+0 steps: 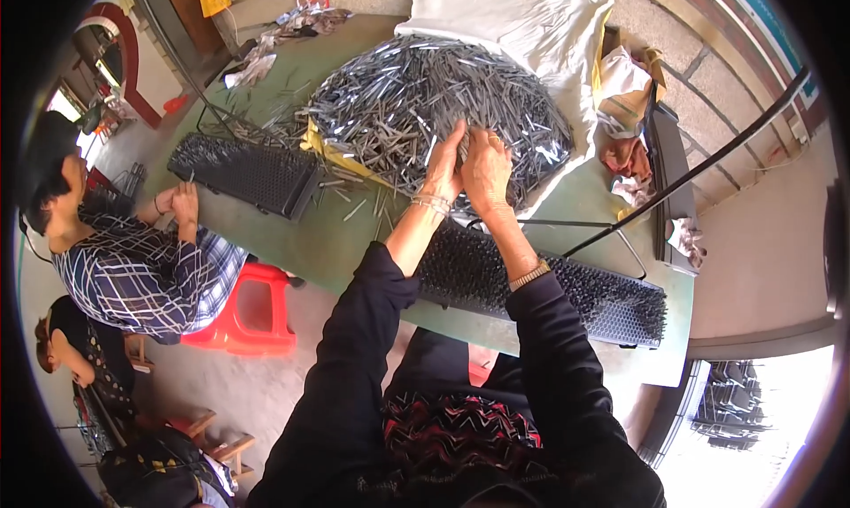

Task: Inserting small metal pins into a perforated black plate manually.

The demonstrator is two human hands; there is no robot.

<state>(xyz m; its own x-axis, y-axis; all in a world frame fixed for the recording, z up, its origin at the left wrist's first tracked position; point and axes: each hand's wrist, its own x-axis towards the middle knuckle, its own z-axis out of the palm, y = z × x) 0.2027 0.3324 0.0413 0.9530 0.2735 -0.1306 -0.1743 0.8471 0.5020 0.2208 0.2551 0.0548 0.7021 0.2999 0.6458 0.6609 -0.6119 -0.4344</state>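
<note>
- Pile [390, 101]: loose, thin gray strips [531, 110], heaped on a cloth [513, 17] that shows along the pile's far and right sides. The pile lies directly beneath and beyond the hands.
- Left hand [444, 167]: over the near part of the pile, fingers together and pointing away from the wearer. Contents cannot be told.
- Right hand [487, 170]: beside the left hand, to its right, over the same part of the pile. Fingers are curled well in, knuckles up. Any strip inside is hidden.
- Reach: both hands are about equally near the strips; neither has a clear lead.
- Long axis: strips around the hands point in mixed directions, so the pile offers no common axis.
- Tray [620, 311]: on the near side of the pile, its long axis running left to right, the right end angled toward the wearer. Dark pieces crowd most of it; open holes show toward the right end.
- Arms: the right forearm [512, 242] crosses above the tray; the left forearm [413, 242] passes by its left end. The right arm is therefore nearer the tray's open holes, right of the pile's near edge.
</note>
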